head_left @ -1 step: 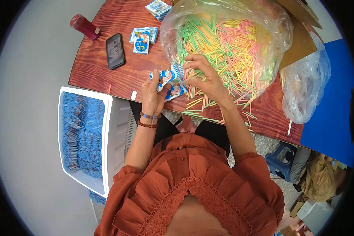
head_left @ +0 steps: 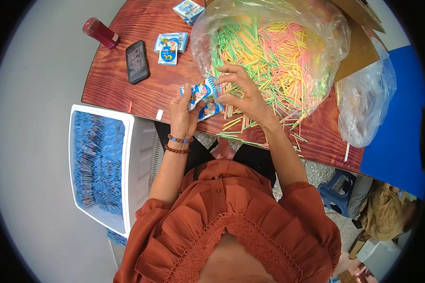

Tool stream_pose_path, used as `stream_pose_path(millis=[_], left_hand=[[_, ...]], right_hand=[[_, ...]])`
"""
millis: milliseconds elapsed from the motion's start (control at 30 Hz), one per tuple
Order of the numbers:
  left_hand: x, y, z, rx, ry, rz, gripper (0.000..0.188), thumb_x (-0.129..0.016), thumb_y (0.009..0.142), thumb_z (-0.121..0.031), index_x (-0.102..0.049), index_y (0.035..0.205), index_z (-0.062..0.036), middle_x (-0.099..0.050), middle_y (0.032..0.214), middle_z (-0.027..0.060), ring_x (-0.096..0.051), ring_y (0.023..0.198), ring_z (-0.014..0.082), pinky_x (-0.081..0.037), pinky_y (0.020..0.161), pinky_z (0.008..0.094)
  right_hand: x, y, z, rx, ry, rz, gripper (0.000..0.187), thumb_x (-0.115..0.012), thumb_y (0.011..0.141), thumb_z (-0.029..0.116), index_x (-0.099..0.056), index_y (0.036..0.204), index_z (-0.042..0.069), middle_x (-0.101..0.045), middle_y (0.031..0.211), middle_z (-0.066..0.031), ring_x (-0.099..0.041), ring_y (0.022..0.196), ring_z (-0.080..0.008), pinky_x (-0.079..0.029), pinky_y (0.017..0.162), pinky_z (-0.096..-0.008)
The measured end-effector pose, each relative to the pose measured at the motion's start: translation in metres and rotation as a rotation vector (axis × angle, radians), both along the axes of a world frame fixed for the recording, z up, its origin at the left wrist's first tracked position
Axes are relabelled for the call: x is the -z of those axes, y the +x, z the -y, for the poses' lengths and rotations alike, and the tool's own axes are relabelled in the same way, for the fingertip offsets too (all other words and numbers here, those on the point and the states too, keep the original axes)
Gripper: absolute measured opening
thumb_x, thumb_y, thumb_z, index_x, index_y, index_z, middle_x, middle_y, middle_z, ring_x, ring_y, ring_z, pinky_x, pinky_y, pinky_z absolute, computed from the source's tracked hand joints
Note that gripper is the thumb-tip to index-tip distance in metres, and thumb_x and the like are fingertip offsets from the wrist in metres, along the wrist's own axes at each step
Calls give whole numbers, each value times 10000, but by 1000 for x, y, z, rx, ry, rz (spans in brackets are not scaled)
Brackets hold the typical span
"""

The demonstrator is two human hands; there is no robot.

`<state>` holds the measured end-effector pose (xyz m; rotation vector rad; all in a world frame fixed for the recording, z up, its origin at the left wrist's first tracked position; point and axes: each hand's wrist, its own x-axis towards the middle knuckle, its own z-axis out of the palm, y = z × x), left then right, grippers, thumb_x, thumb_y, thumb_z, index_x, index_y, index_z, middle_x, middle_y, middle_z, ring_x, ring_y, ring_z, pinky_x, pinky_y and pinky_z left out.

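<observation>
My left hand (head_left: 180,115), with two beaded bracelets at the wrist, is closed on small blue-and-white packets. One packet (head_left: 203,92) lies over another packet (head_left: 210,110), and they fan apart toward the right. The thumb presses on top of them; the fingers are partly hidden underneath. At the packets' right end is my right hand (head_left: 250,100), its thumb and curved fingers apart, with the tips close to the packet edges. Whether they touch is hard to see. Behind that hand, a large clear plastic bag (head_left: 202,40) lies open, full of thin green, yellow and pink sticks (head_left: 269,52).
Loose sticks (head_left: 231,136) lie along the table's front edge. More packets (head_left: 167,55), a phone (head_left: 137,62) and a red bottle (head_left: 100,33) are at the left. A white bin (head_left: 127,165) of blue packets stands left of me; a crumpled clear bag (head_left: 363,106) lies right.
My right hand has shifted slightly left, its fingertips closer to the packets. My left hand keeps its grip in the same place.
</observation>
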<state>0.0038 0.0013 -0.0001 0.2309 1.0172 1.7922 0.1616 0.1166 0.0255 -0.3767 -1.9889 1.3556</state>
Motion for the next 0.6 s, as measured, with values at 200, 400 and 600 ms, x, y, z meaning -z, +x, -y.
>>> stream_pose_path(millis=[200, 400, 600], left_hand=[[-3, 4, -1, -63, 13, -44, 237, -599, 960, -247, -658, 861, -40, -684, 846, 47, -633, 737, 108, -516, 639, 270], [-4, 0, 4, -163, -31, -119, 230, -593, 965, -247, -655, 848, -59, -681, 833, 26, -639, 739, 99, -514, 642, 263], [9, -1, 4, -125, 10, -115, 225, -577, 974, -261, -660, 895, -67, -678, 911, 14, -617, 837, 95, -503, 739, 301]], right_hand=[[3, -9, 5, 14, 283, 44, 117, -689, 806, 65, -718, 918, 48, -550, 1239, -76, -469, 1192, -245, -363, 1001, -366], [4, 15, -54, 338, -115, 226, 160, -710, 795, 149, -724, 927, 60, -664, 1020, -87, -596, 998, -247, -451, 835, -385], [10, -4, -88, 609, 821, 959, 215, -716, 751, 247, -676, 805, 43, -656, 907, -117, -596, 869, -278, -373, 723, -440]])
